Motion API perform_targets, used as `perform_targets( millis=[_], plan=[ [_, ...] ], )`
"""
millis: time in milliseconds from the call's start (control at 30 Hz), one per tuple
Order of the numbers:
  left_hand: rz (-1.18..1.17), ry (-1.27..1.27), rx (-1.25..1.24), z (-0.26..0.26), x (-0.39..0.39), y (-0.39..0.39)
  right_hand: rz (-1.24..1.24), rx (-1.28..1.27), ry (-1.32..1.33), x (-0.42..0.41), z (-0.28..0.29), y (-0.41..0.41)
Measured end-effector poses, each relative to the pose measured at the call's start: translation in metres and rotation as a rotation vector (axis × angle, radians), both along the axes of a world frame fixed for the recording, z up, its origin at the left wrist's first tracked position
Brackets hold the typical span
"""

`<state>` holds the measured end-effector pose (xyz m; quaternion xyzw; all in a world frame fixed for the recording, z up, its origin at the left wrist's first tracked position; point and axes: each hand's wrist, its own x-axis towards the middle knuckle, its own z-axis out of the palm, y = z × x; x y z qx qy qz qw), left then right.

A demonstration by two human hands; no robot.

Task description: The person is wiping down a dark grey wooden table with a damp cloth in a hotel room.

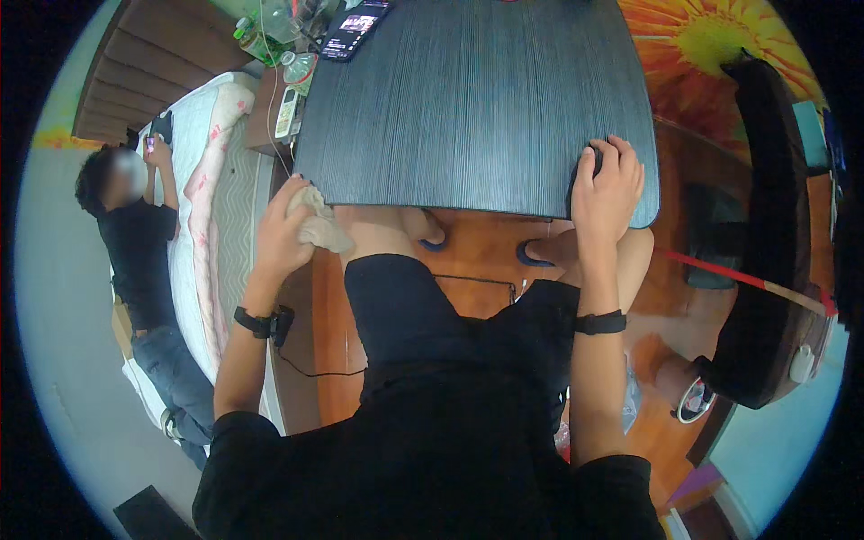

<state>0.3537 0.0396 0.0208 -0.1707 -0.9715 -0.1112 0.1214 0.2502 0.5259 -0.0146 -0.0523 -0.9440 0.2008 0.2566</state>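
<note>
My left hand [280,229] grips a crumpled beige cloth [322,226], just off the front left corner of the dark wood-grain table [459,108]. Part of the cloth hangs over my left thigh. Near the table's right front edge, my right hand [607,189] lies curled over a black object [582,177]. Its rounded outline resembles a computer mouse, though my palm and fingers hide most of it.
At the table's back left lies a lit smartphone [354,30]. Plastic bottles [298,71] and a white remote control [287,113] rest on a lower brown cabinet. A person [138,263] lies on the bed [233,175] at left. A waste bin [694,399] stands at right.
</note>
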Motion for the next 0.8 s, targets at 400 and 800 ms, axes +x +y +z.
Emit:
perform_targets(
  millis=[400, 800],
  plan=[
    [0.442, -0.080, 0.067, 0.002, -0.076, 0.007, 0.013, 0.047, 0.040, -0.002, -0.003, 0.001],
    [0.372, 0.143, -0.164, -0.010, -0.186, 0.026, -0.006, 0.067, 0.031, -0.002, -0.001, -0.001]
  ],
)
